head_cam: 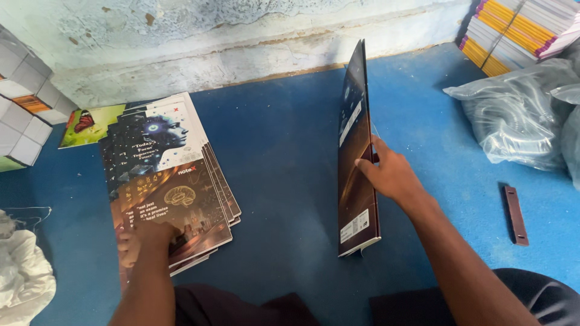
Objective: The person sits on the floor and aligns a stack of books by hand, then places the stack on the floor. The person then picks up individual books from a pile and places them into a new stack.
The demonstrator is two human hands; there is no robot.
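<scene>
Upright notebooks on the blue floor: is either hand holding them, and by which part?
The right hand grips the upright notebooks at mid-height along their right edge. The left hand only presses on the flat pile of notebooks.

Upright notebook (356, 163): thin, glossy dark-brown cover with a white label strip near its lower edge. Stands on edge on the blue floor (284, 157), roughly vertical, seen nearly edge-on, leaning slightly. Right hand (389, 175) grips its far side at mid-height.

Notebook stack (172, 181): lies flat on the floor, well apart from the upright one. Copies fanned, edges offset. Top cover shows a brain graphic on brown and a face on white. Left hand (142, 238) presses its near corner.
</scene>
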